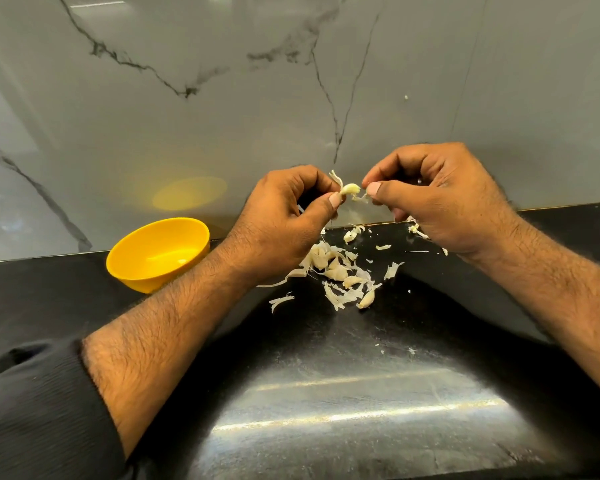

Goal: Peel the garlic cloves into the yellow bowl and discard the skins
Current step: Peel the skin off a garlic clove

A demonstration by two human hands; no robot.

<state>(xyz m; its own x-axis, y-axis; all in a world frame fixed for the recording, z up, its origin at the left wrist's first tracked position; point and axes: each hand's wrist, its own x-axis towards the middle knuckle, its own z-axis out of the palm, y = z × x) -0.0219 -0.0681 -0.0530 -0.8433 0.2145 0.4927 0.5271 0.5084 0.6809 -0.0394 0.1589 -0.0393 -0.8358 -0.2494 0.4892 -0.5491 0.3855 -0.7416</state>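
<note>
- Two forearms are being reached forward over the dark counter (326, 393), a black sleeve (32, 410) being worn pushed back on the left one, presumably to be kept out of the work.
- Loose skins (340, 296) and unpeeled cloves (336, 271) are being left in one heap on the counter directly under the hands, so that falling scraps are being gathered in a single spot for discarding.
- A clove (350, 188) is being held up between both hands, raised above the heap.
- It is being pinched at its near end by the curled thumb and fingers of the left hand (284, 216), probably to be steadied.
- A strip of skin at its other end is being gripped between thumb and forefinger of the right hand (444, 202), the remaining fingers being curled in; the strip is seemingly being pulled off.
- The bowl (160, 252) is being kept near the left forearm, against the marble wall (291, 81), within easy reach for dropping; one pale piece may be lying inside, though that cannot be told surely.
</note>
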